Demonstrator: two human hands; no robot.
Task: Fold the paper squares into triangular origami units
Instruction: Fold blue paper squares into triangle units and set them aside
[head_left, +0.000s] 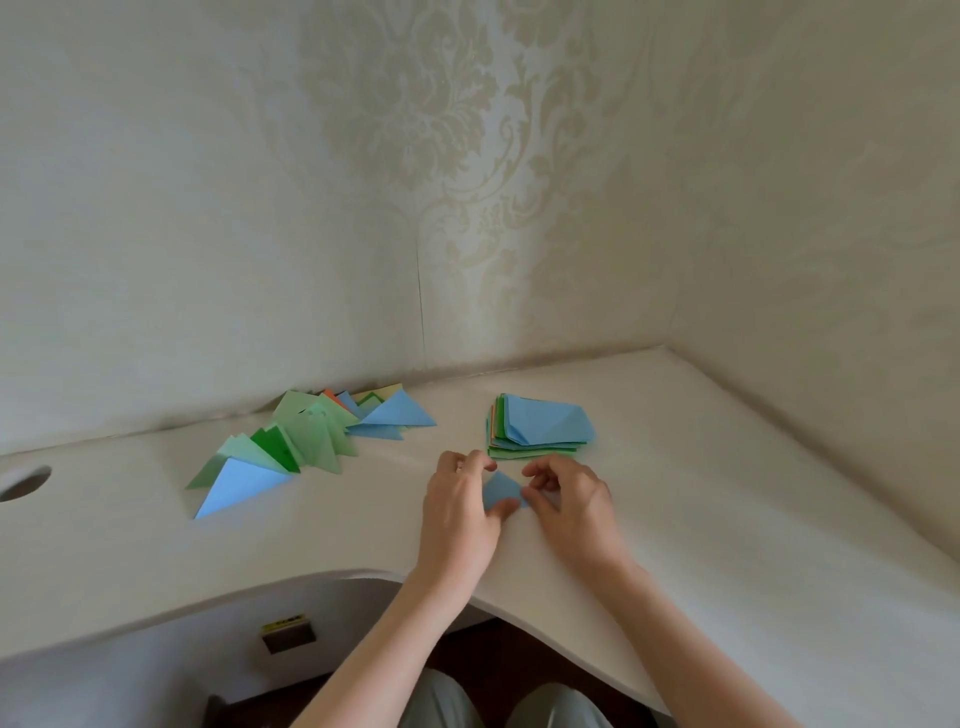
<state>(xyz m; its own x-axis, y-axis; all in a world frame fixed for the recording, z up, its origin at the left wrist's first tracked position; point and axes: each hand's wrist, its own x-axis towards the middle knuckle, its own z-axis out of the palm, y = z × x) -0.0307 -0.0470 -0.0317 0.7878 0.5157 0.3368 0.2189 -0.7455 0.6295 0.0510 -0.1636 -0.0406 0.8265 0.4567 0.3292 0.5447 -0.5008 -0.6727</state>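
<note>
A small blue paper piece (500, 489), folded to a triangle shape, lies on the pale desk (675, 499) between my hands. My left hand (460, 514) pinches its left side, thumb on the lower edge. My right hand (571, 506) grips its right corner with curled fingers. Just behind the hands sits a stack of paper squares (540, 428), blue on top with green and orange sheets below. To the left a row of folded triangular units (306, 439), green and blue, stretches toward the wall.
The desk sits in a corner with patterned wallpaper (467, 182) behind and on the right. A round cable hole (23, 483) is at the far left. The desk's curved front edge (311, 579) runs above my knees.
</note>
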